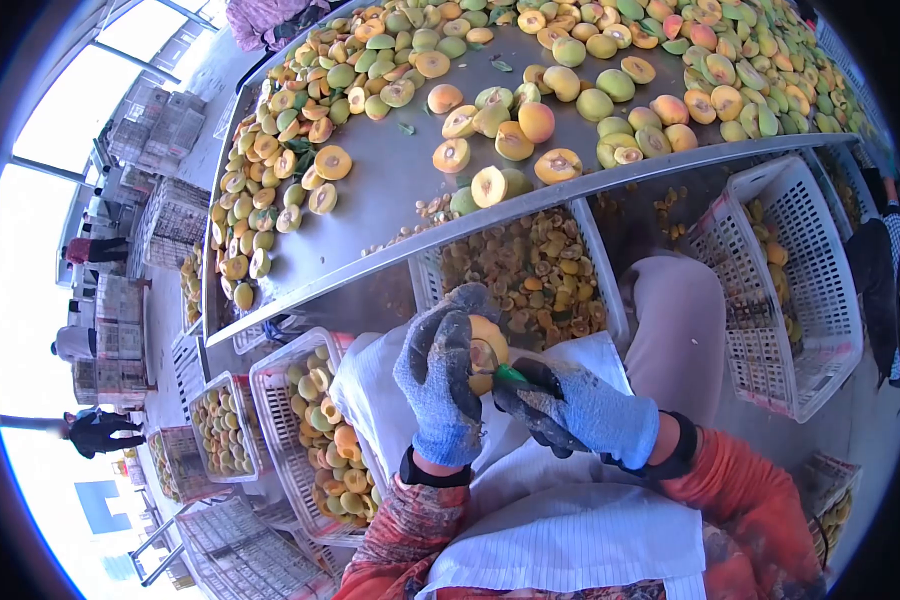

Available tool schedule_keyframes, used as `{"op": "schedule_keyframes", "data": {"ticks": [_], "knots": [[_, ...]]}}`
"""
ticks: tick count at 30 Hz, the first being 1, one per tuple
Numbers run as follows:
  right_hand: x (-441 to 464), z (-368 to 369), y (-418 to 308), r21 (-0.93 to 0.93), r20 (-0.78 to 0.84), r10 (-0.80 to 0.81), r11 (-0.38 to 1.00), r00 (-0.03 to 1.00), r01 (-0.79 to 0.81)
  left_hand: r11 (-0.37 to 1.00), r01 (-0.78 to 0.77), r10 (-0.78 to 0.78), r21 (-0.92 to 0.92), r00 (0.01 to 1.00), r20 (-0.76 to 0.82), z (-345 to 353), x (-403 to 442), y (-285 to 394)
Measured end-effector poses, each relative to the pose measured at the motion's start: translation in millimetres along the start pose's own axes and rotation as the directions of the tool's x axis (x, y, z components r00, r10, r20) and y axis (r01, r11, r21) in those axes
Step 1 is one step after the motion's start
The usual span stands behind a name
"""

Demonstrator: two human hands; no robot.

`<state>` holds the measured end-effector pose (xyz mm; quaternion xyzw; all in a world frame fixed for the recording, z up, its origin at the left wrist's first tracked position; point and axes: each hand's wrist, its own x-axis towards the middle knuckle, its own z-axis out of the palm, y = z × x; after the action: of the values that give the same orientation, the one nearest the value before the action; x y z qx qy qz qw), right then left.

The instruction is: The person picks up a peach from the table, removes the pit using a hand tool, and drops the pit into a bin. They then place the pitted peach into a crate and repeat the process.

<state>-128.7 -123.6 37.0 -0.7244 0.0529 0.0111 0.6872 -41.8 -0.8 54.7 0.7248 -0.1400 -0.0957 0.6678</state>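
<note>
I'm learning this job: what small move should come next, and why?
Probably work the green tool into the fruit: the left hand holds it with its brownish centre showing, and the right hand has the tool right beside it.

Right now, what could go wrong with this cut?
Main risk: the left hand holds the fruit right where the right hand brings in the green-handled tool. A slip could jab the left fingers; I can't make out the tool's tip.

Grip: both gloves look grimy, so fruit or handle may slide.

Lesser: a cut half sits near the front edge of the metal table; a bump might knock it off.
</note>
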Motion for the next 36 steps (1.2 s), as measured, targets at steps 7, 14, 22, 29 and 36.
{"op": "schedule_keyframes", "data": {"ticks": [7,14,22,29,36], "knots": [[5,11,15,-0.731,-0.229,-0.170,0.680,0.959,-0.054,0.964,0.059,-0.086,-0.258,0.992,-0.095,3,21,-39],[-6,4,3,-0.692,-0.058,-0.100,0.722,0.993,0.032,0.999,-0.025,0.020,-0.037,0.992,-0.122,5,12,-35],[1,-10,6,-0.579,0.071,-0.224,0.784,0.972,0.223,0.941,-0.136,0.088,0.311,0.983,0.163,-12,22,-32],[-1,-15,10,-0.456,0.100,0.048,0.890,0.994,0.003,0.998,-0.048,0.047,0.035,0.999,0.015,10,33,-34],[3,-22,-1,-0.481,0.128,0.032,0.876,0.991,0.034,0.946,-0.206,0.248,0.252,0.957,-0.149,24,30,-42]]}}
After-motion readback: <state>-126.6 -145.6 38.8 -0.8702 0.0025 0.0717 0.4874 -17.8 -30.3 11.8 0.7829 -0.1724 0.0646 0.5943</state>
